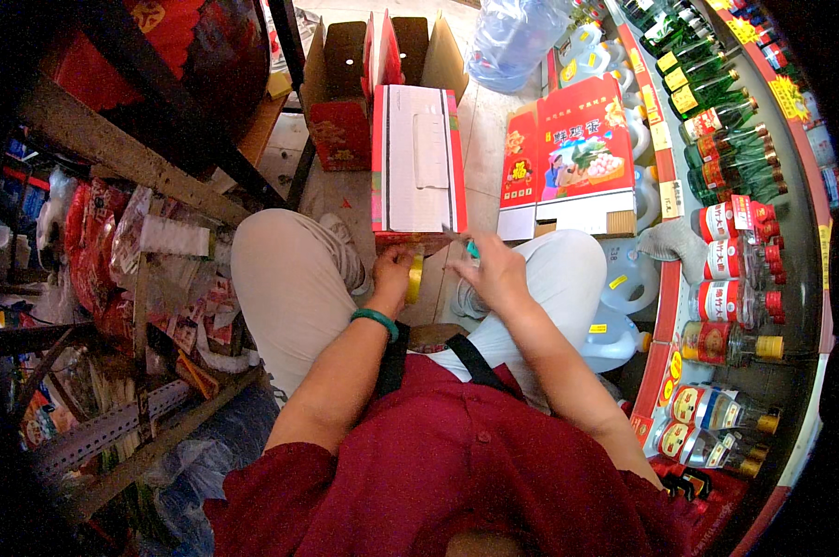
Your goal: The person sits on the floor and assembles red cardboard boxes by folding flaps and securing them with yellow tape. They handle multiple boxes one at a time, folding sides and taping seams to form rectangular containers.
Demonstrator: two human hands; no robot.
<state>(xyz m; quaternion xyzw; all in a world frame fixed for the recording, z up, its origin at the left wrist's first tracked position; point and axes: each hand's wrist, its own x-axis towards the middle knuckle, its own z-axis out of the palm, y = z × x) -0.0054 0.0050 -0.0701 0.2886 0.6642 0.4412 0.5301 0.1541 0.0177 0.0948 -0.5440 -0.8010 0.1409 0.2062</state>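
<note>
So the red-and-white box (pixel 417 158) sits top centre of the frame, pale side up, its long axis running up and down the picture, straight away from the person's knees. Its short near end is what both hands are at, so that edge looks like the bit that matters here.

The left hand (pixel 391 278) is just below the lower left of that end, fingers curled on a yellow tape roll (pixel 415 282). It's the nearer hand by a little, though I can't tell if the fingertips actually touch the cardboard. The right hand (pixel 499 277) is off the lower right corner, thumb and fingers closed round a small teal-handled tool (pixel 473 249). A thin dark tip points up-left at the corner; contact or just overlap, can't tell.

From the right hand the box lies up and to the left; from the left hand it's pretty much straight up. A flattened red carton (pixel 582 139) is off in the upper right, well clear of both hands.
</note>
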